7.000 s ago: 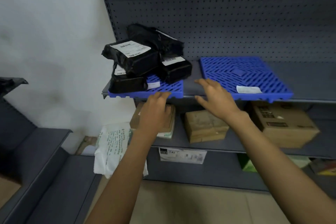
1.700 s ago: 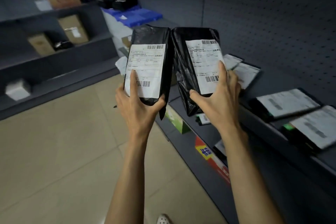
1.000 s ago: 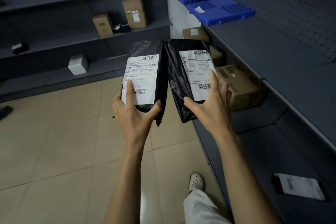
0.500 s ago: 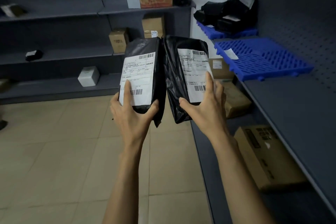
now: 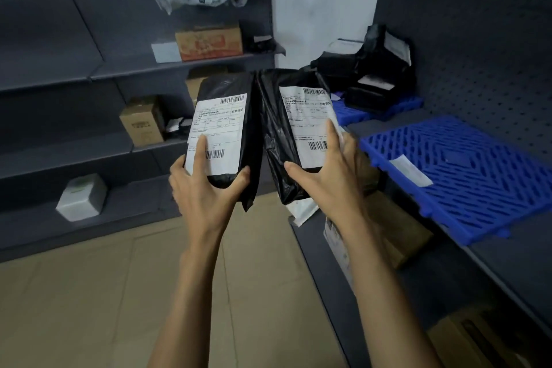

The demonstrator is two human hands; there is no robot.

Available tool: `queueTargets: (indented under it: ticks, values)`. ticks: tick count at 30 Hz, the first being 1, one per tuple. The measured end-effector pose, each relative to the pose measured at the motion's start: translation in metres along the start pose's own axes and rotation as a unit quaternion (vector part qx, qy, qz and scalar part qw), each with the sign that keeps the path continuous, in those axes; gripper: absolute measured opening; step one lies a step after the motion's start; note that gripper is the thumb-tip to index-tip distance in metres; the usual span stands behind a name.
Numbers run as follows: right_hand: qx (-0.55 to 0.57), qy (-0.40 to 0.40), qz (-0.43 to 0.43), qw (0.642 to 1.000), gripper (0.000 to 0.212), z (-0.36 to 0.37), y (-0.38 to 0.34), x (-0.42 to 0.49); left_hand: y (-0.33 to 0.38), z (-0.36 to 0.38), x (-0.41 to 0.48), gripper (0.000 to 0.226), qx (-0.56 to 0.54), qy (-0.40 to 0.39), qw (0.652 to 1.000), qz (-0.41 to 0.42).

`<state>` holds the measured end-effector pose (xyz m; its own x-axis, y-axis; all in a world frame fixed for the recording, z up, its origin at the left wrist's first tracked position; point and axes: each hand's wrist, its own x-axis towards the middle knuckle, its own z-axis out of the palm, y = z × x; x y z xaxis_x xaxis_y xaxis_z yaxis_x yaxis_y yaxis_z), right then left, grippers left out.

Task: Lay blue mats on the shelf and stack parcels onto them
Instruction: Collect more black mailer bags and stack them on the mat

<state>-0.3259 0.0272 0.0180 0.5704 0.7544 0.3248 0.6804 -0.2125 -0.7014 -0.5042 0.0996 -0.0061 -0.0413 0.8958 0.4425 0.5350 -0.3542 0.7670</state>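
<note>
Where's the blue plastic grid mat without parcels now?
That blue plastic grid mat lies on the grey metal shelf, right side of the head view, just right of the right hand.

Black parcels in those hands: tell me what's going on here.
A person holds two black labelled parcels upright, side by side: the left hand grips the left parcel, the right hand the right parcel. On the shelf to the right, the near blue mat carries only a white slip, while the far blue mat bears a pile of black parcels. Neither held parcel is set down yet.
</note>
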Motion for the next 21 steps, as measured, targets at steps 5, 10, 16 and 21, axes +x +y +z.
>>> queueTargets:
  ticks: [5, 10, 16, 21]
  values:
    - [-0.027, 0.072, 0.044, 0.996, 0.107, 0.011, -0.005, 0.085, 0.014, 0.061, 0.104, 0.1, -0.026, -0.058, 0.995, 0.074]
    - [-0.042, 0.144, 0.076, 0.986, 0.103, 0.002, 0.011, 0.165, 0.048, 0.144, 0.178, 0.097, -0.074, -0.098, 0.984, 0.125]
    - [-0.035, 0.194, 0.092, 0.976, 0.095, -0.012, 0.029, 0.26, 0.101, 0.233, 0.262, 0.095, -0.128, -0.128, 0.965, 0.19]
    - [-0.081, 0.236, 0.101, 0.963, 0.089, -0.018, 0.039, 0.334, 0.14, 0.295, 0.328, 0.094, -0.126, -0.162, 0.955, 0.213]
